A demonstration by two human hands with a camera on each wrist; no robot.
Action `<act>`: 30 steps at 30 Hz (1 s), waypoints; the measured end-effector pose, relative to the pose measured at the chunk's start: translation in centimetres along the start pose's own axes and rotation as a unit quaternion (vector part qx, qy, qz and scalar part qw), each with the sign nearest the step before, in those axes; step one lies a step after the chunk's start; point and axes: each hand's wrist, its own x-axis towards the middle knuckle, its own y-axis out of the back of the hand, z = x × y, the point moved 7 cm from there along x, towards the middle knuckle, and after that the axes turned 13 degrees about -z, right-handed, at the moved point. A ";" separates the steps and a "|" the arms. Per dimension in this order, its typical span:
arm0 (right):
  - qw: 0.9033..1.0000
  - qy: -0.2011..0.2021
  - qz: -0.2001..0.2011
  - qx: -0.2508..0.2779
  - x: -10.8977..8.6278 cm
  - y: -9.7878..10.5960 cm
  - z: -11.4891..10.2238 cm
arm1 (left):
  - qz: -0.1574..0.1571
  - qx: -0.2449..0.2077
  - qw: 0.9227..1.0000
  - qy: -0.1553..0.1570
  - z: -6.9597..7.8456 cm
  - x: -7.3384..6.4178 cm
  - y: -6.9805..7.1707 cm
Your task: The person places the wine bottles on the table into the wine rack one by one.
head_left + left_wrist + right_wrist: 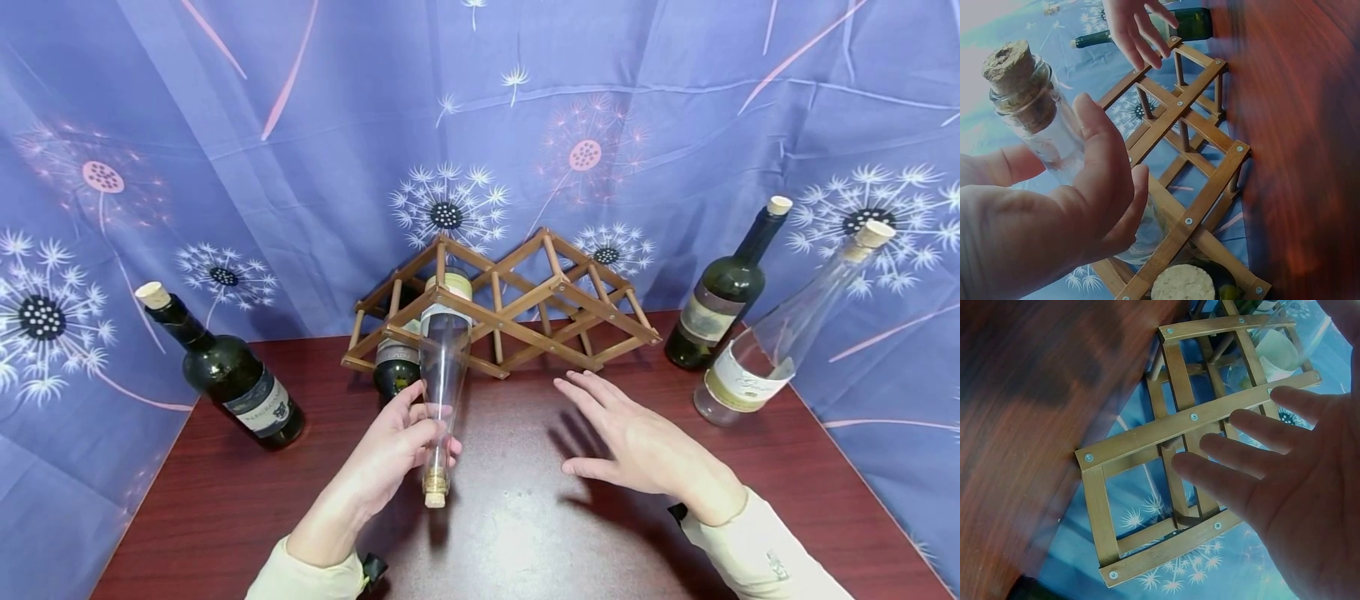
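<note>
Backdrop: blue dandelion-print cloth [337, 125]. Table [510, 542]: dark red. Wooden rack [499, 320]: one, lattice form; dark bottle [396, 353] lodged at its left. Clear bottle [444, 354]: one, corked, base end among the rack's left slats, neck toward the person. Left hand [393, 442]: fingers grasping that neck. Right hand [637, 433]: fingers spread, holding nothing, apart from the rack. Hazards, as judged: smooth glass could slip from a one-handed grip; a base catching a slat could shove the unsteadied rack or knock the dark bottle.

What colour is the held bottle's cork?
The cork is light brown, clearest in the left wrist view.
</note>
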 end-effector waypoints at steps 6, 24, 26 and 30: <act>1.000 -0.004 -0.012 0.008 0.0 -0.3 0.0 | -0.002 -0.004 1.000 0.002 0.0 0.2 0.1; 0.999 -0.014 -0.035 0.016 0.1 -0.7 0.3 | 0.003 -0.005 1.000 -0.009 0.1 0.6 0.4; 0.999 -0.017 -0.039 0.016 0.1 -0.8 0.3 | 0.004 -0.007 1.000 -0.008 0.1 0.7 0.4; 0.999 -0.017 -0.040 0.019 0.1 -0.8 0.3 | 0.007 -0.006 1.000 -0.009 0.1 0.8 0.5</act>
